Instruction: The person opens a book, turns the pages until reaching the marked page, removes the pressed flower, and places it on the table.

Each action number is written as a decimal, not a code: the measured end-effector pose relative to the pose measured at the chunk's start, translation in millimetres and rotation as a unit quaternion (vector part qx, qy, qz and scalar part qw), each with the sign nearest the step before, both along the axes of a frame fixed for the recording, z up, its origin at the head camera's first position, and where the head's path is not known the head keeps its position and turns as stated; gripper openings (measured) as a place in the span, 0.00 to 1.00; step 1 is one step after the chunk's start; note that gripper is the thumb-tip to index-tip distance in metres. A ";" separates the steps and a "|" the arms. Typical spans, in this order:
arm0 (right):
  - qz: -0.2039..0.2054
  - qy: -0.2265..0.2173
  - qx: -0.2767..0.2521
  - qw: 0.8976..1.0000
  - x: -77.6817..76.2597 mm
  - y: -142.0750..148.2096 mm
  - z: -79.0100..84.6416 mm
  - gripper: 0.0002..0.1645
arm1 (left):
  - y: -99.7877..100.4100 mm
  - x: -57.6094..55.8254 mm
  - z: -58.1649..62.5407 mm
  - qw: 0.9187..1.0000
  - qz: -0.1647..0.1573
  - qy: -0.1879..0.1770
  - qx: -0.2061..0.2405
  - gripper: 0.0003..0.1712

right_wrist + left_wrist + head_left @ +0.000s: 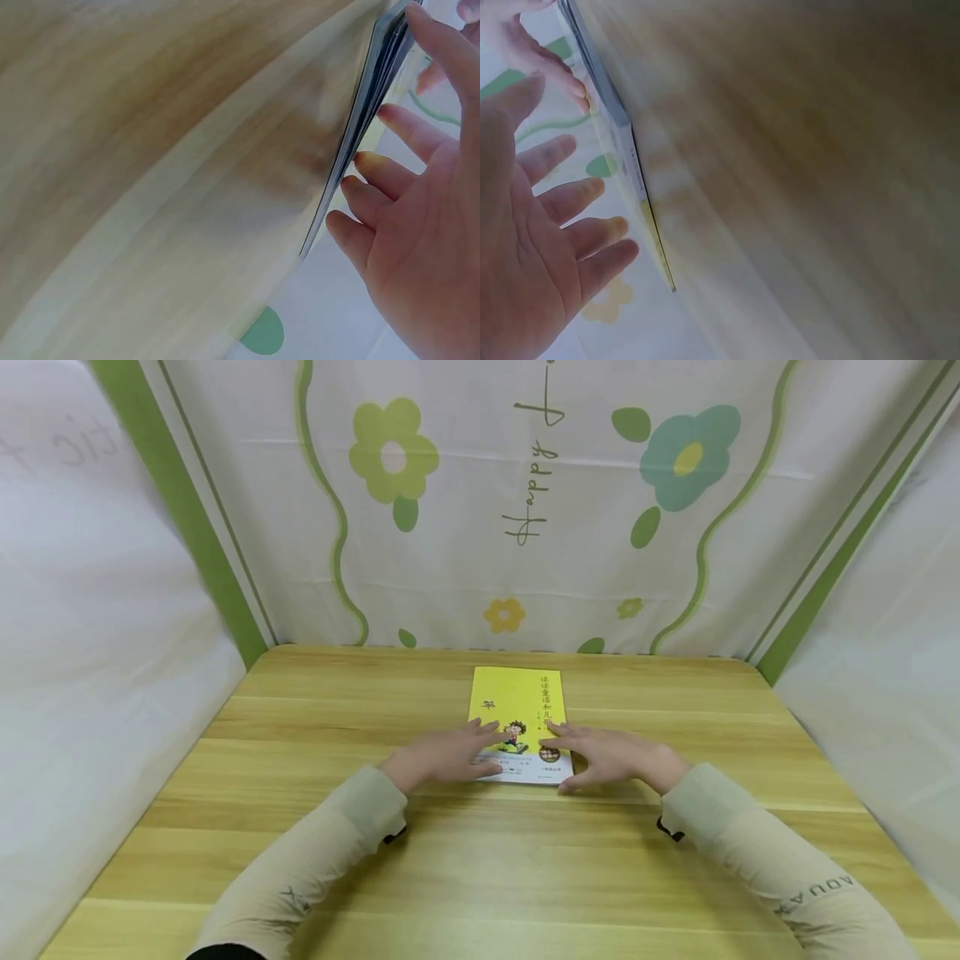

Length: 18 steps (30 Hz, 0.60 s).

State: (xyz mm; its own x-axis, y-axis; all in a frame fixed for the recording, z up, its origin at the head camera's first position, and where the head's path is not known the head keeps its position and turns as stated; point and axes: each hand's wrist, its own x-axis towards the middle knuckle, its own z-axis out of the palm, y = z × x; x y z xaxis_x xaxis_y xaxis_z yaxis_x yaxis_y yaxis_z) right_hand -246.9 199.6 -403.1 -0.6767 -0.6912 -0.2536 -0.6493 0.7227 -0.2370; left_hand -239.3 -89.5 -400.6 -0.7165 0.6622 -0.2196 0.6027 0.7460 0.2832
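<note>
One book (523, 710), wooden table (487, 860), flowered backdrop (457, 552)

1. Yellow paperback book (517, 706): vertical title "读读童谣和儿", its end partly hidden; the badge's and white band's print is too small to read.
2. Back curtain (465, 552): handwritten-style "Happy", running sideways.
3. Left curtain (90, 577): faint, unclear lettering.
4. Right sleeve (780, 852): apparently "AOUA", the rest lost in folds.

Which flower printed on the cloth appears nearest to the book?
In the head view, the orange flower, low on the cloth above the book. The small green flower is further right; the large green flower and teal flower are much higher.
</note>
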 end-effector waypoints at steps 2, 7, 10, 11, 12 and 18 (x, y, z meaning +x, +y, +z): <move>-0.002 -0.004 0.004 1.000 -0.8 -0.7 -0.3 0.50 | 1.9 1.0 -0.8 1.000 0.000 -0.007 -0.005 0.38; 0.004 -0.020 -0.002 1.000 -3.1 -3.2 0.6 0.49 | 4.9 0.5 -3.4 1.000 0.001 0.001 -0.009 0.36; 0.000 -0.032 -0.007 0.999 -4.1 -3.8 2.4 0.48 | 7.1 -0.9 -3.2 1.000 -0.008 0.006 -0.008 0.34; -0.002 -0.035 -0.007 0.999 -4.7 -3.6 3.0 0.48 | 8.0 -1.3 -2.9 1.000 -0.013 0.009 -0.009 0.33; -0.003 -0.040 -0.010 0.999 -5.1 -3.2 3.5 0.47 | 9.0 -1.6 -2.4 1.000 -0.017 0.009 -0.008 0.33; 0.004 -0.058 -0.028 0.998 -7.5 -1.1 5.3 0.41 | 13.5 -2.2 -0.1 0.999 -0.030 0.009 -0.013 0.32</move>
